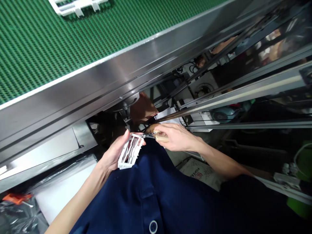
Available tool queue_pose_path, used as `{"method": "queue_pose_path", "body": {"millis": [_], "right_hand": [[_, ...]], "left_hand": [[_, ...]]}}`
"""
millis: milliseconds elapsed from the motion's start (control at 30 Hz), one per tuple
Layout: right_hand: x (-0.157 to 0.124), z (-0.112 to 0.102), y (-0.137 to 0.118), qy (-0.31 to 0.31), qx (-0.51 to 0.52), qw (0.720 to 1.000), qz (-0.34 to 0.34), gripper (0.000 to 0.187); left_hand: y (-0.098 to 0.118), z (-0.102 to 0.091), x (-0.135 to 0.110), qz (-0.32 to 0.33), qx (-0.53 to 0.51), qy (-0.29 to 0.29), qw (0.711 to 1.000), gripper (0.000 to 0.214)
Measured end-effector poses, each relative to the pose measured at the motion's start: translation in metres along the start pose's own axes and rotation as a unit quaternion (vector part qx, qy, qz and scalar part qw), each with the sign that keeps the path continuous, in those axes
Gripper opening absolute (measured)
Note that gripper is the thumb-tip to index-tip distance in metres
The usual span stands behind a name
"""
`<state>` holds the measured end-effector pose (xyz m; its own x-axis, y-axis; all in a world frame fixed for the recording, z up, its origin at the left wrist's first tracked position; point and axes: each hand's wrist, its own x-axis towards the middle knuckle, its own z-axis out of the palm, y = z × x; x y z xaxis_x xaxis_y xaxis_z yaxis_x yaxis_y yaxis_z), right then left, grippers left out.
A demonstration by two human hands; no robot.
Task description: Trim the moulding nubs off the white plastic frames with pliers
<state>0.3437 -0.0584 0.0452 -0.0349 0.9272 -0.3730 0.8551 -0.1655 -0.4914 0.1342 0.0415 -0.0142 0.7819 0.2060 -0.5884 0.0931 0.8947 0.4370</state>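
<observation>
My left hand grips a white plastic frame with slanted slats, held tilted in front of my dark blue shirt. Wrapped round the beige handles of a pair of nippers is my right hand. The metal jaws of the nippers reach the upper right corner of the frame; whether they bite on it is too small to tell. Another white plastic piece lies on the green conveyor belt, cut off by the top edge of the view.
A metal conveyor side rail runs diagonally beyond my hands. Metal bars cross on the right. Below them are a brown cardboard box and a printed white sack. Plastic bags and an orange object lie at lower left.
</observation>
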Motion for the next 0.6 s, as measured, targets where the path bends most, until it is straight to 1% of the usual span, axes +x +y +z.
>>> {"method": "queue_pose_path", "body": {"millis": [167, 400, 600], "right_hand": [[0.0026, 0.0003, -0.0001, 0.007, -0.033, 0.999, -0.015, 0.021], [0.0034, -0.0023, -0.0005, 0.006, -0.055, 0.998, -0.019, 0.016], [0.0041, -0.0042, -0.0009, 0.016, -0.073, 0.997, -0.019, 0.014]], "left_hand": [[-0.0004, 0.0012, -0.0006, 0.012, 0.011, 0.004, 1.0, 0.047], [0.0015, 0.0018, -0.0039, -0.001, -0.024, -0.005, 1.0, 0.048], [0.002, 0.0014, -0.0025, -0.002, -0.025, -0.009, 1.0, 0.049]]}}
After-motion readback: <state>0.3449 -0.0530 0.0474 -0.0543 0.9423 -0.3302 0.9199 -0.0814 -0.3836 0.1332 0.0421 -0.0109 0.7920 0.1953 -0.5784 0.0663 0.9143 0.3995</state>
